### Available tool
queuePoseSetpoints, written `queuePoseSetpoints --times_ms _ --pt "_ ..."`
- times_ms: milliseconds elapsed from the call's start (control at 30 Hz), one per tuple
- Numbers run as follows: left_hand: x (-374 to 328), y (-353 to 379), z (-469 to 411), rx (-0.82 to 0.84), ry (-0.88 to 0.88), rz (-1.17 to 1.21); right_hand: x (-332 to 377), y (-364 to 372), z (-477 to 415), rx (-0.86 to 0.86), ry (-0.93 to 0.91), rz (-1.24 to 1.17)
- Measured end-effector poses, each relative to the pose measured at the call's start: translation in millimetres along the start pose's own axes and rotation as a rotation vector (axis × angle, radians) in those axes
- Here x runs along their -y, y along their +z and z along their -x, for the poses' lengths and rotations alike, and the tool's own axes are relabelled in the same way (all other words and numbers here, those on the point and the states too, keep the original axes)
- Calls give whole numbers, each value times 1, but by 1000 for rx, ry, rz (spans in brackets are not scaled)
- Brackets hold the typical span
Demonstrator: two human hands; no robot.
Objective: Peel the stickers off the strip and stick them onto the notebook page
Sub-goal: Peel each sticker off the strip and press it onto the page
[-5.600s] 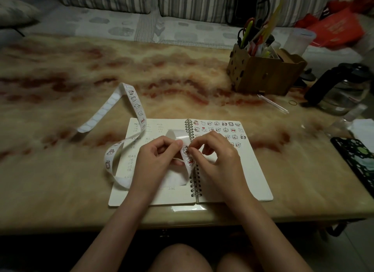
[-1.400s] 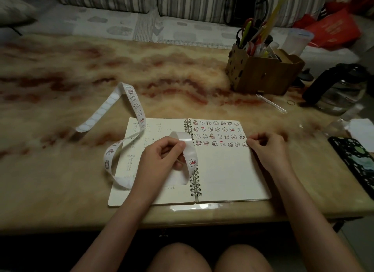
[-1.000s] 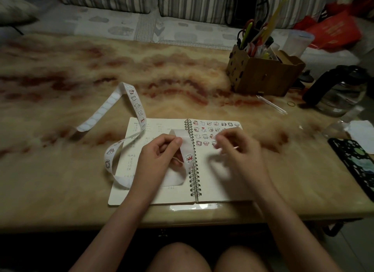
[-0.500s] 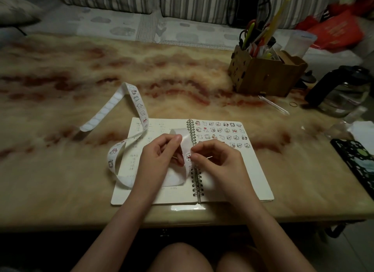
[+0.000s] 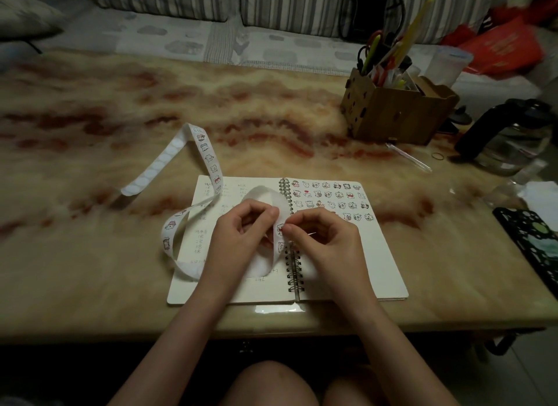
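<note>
The step in hand is lifting one sticker (image 5: pixel 280 229) off the sticker strip (image 5: pixel 208 154). The left hand (image 5: pixel 241 233) has its fingers (image 5: pixel 267 214) curled, pinching the strip where it loops over the left page of the open notebook (image 5: pixel 377 269), just beside the spiral binding (image 5: pixel 291 266). The rest of the strip trails up and away across the bench (image 5: pixel 90 269). The right hand (image 5: pixel 326 239) has thumb and forefinger closed together on the sticker's edge. A thin sliver shows inside that hand, and I cannot tell what it is.

To do this well, the left hand should bend the backing sharply away just behind the sticker so that an edge lifts by itself. The right hand should then peel low and slowly, touching only the rim. The rows of stuck stickers (image 5: pixel 332 197) fill the top of the right page. The next free spot looks to be in the lowest, unfinished row.
</note>
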State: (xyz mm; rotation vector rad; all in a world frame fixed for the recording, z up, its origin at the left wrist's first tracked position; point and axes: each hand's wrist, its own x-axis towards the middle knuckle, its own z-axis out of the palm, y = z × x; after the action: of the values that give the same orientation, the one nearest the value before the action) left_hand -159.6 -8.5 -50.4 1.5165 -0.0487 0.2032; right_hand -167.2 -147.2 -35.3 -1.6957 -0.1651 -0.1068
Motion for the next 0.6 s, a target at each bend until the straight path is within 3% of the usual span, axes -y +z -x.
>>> queuePoseSetpoints --times_ms 600 --pt "-4 1 1 -32 -39 57 -2 -2 -3 -8 -8 -15"
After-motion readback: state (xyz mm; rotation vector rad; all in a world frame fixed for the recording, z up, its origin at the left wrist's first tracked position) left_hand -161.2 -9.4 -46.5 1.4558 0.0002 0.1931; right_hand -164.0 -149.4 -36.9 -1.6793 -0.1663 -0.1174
